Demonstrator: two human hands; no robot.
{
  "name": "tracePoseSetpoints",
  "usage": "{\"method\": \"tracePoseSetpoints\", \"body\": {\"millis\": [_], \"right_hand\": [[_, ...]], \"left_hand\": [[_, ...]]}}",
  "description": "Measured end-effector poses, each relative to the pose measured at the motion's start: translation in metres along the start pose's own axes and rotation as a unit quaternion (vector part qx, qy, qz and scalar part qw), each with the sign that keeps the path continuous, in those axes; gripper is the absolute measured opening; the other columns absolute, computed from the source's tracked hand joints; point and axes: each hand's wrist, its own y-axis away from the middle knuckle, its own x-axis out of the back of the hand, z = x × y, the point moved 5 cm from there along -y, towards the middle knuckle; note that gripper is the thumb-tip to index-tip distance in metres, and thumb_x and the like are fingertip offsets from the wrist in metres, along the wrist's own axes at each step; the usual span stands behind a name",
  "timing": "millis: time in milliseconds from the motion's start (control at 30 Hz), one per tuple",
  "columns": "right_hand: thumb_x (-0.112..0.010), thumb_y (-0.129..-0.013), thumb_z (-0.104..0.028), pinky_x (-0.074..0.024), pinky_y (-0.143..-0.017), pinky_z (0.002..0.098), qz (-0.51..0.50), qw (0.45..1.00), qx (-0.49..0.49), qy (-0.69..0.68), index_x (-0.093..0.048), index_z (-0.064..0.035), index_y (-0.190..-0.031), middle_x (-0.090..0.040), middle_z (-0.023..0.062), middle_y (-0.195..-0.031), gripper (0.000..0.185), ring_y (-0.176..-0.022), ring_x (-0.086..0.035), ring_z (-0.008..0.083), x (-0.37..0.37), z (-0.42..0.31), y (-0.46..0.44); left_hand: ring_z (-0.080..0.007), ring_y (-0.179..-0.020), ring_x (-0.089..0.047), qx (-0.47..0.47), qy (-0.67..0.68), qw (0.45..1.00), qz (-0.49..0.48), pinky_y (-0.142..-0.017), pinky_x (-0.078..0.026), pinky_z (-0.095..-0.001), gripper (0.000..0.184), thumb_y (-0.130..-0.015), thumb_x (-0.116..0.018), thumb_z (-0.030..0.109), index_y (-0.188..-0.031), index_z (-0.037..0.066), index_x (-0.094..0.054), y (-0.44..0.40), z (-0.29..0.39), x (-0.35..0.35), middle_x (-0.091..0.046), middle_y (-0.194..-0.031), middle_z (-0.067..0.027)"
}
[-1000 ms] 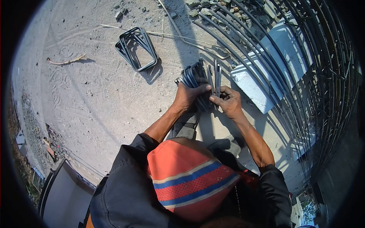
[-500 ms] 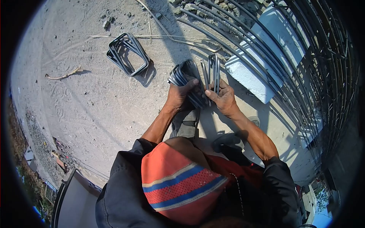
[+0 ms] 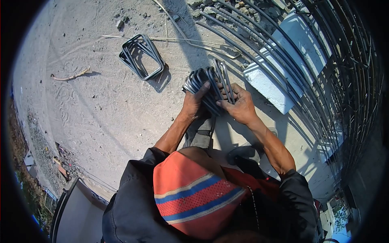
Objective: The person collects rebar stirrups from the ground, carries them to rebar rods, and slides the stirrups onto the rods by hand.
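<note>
My left hand (image 3: 194,101) is closed around a thick bundle of bent metal stirrups (image 3: 196,82), its thumb lying over them. Close beside it on the right, my right hand (image 3: 239,106) pinches a smaller group of stirrups (image 3: 225,83), which tilts with its top towards the bundle. The two groups nearly meet at my right fingertips. On the ground to the upper left lies another stack of rectangular stirrups (image 3: 142,57), not touched by either hand.
Long curved steel bars (image 3: 300,65) arch over a white block (image 3: 272,84) on the right. Rubble (image 3: 210,11) lies at the top, and thin sticks (image 3: 182,39) cross the sandy ground. A short stick (image 3: 72,76) is at the left. A light-coloured container (image 3: 81,214) stands at the lower left.
The right-hand stirrups have tilted leftwards and come closer to the bundle in my left hand. The whole view has shifted slightly.
</note>
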Motion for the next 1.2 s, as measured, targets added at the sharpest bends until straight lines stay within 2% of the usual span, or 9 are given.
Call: {"method": "tracePoseSetpoints", "body": {"millis": [67, 300, 400, 500, 767, 967, 1067, 1100, 1200], "right_hand": [[-0.069, -0.074, 0.001, -0.0468, -0.071, 0.022, 0.004, 0.999, 0.015, -0.028, -0.057, -0.0034, -0.111, -0.063, 0.0047, -0.094, 0.039, -0.081, -0.057, 0.0073, 0.0, -0.006, 0.001], [-0.062, -0.082, -0.005, -0.0462, -0.075, 0.0243, -0.071, 0.994, 0.057, -0.052, -0.052, -0.0033, -0.122, -0.063, 0.0083, -0.095, 0.041, -0.083, -0.057, 0.0099, -0.004, 0.015, 0.003], [-0.061, -0.085, -0.01, -0.0455, -0.075, 0.0255, -0.082, 0.993, 0.064, 0.063, -0.056, -0.0029, -0.118, -0.064, 0.0083, -0.092, 0.034, -0.081, -0.056, 0.0102, -0.007, 0.007, 0.008], [-0.059, -0.087, -0.016, -0.0446, -0.073, 0.0261, -0.127, 0.991, -0.048, 0.008, -0.061, -0.0016, -0.111, -0.064, 0.0069, -0.088, 0.028, -0.079, -0.055, 0.0107, -0.002, 0.009, 0.014], [-0.056, -0.089, -0.023, -0.0414, -0.068, 0.0289, -0.17, 0.981, -0.082, -0.042, -0.064, -0.0001, -0.096, -0.057, 0.0082, -0.069, 0.025, -0.07, -0.051, 0.0134, -0.001, 0.016, -0.004], [-0.055, -0.089, -0.021, -0.041, -0.069, 0.031, -0.067, 0.975, 0.21, 0.027, -0.061, 0.0008, -0.079, -0.054, 0.0075, -0.072, 0.025, -0.076, -0.05, 0.0159, -0.006, -0.003, -0.002], [-0.056, -0.089, -0.021, -0.0402, -0.073, 0.0343, -0.116, 0.982, 0.133, 0.062, -0.057, 0.0015, -0.074, -0.054, 0.0102, -0.077, 0.027, -0.086, -0.048, 0.0188, -0.005, -0.011, -0.01], [-0.055, -0.088, -0.022, -0.0392, -0.079, 0.0359, -0.162, 0.984, -0.029, -0.065, -0.055, 0.0017, -0.07, -0.054, 0.0119, -0.081, 0.03, -0.093, -0.046, 0.0223, -0.011, 0.017, -0.017], [-0.055, -0.089, -0.022, -0.0406, -0.074, 0.0328, -0.054, 0.966, 0.221, 0.125, -0.055, 0.0019, -0.069, -0.053, 0.0109, -0.079, 0.031, -0.081, -0.049, 0.0213, -0.007, 0.005, -0.022]], "left_hand": [[-0.0247, -0.109, -0.055, 0.001, -0.046, 0.999, -0.009, -0.094, -0.045, -0.0421, 0.044, -0.086, -0.06, 0.019, -0.123, 0.0, -0.045, -0.001, 0.002, 0.005, -0.055, -0.119, -0.0148], [-0.0205, -0.105, -0.056, 0.04, 0.023, 0.994, -0.098, -0.091, -0.047, -0.0335, 0.048, -0.085, -0.061, 0.018, -0.125, -0.002, -0.044, 0.001, -0.01, -0.005, -0.057, -0.114, -0.0119], [-0.0207, -0.11, -0.053, 0.034, -0.02, 0.995, -0.086, -0.093, -0.044, -0.0328, 0.05, -0.085, -0.061, 0.019, -0.127, -0.002, -0.043, 0.001, -0.015, -0.003, -0.056, -0.116, -0.0125], [-0.0227, -0.115, -0.05, 0.075, -0.102, 0.986, -0.113, -0.098, -0.039, -0.0341, 0.052, -0.085, -0.06, 0.018, -0.129, -0.002, -0.041, 0.005, -0.004, -0.011, -0.052, -0.123, -0.0142], [-0.0267, -0.126, -0.04, 0.077, -0.24, 0.931, -0.264, -0.107, -0.029, -0.0379, 0.069, -0.082, -0.064, 0.018, -0.138, 0.0, -0.028, -0.026, 0.021, -0.013, -0.045, -0.133, -0.0163], [-0.0271, -0.122, -0.045, 0.143, -0.272, 0.908, -0.285, -0.104, -0.034, -0.0391, 0.072, -0.078, -0.068, 0.017, -0.136, -0.002, -0.031, -0.027, 0.023, -0.015, -0.047, -0.13, -0.0167], [-0.0266, -0.12, -0.047, 0.16, -0.249, 0.923, -0.246, -0.102, -0.037, -0.039, 0.074, -0.076, -0.07, 0.02, -0.135, -0.003, -0.032, -0.027, 0.027, -0.012, -0.047, -0.129, -0.0176], [-0.0262, -0.119, -0.047, 0.167, -0.234, 0.929, -0.232, -0.102, -0.037, -0.0387, 0.075, -0.075, -0.071, 0.021, -0.135, -0.004, -0.032, -0.029, 0.028, -0.012, -0.047, -0.129, -0.0179], [-0.0251, -0.117, -0.049, 0.176, -0.174, 0.942, -0.226, -0.1, -0.04, -0.0383, 0.069, -0.078, -0.068, 0.02, -0.133, -0.004, -0.033, -0.033, 0.024, -0.017, -0.048, -0.128, -0.018]]}}
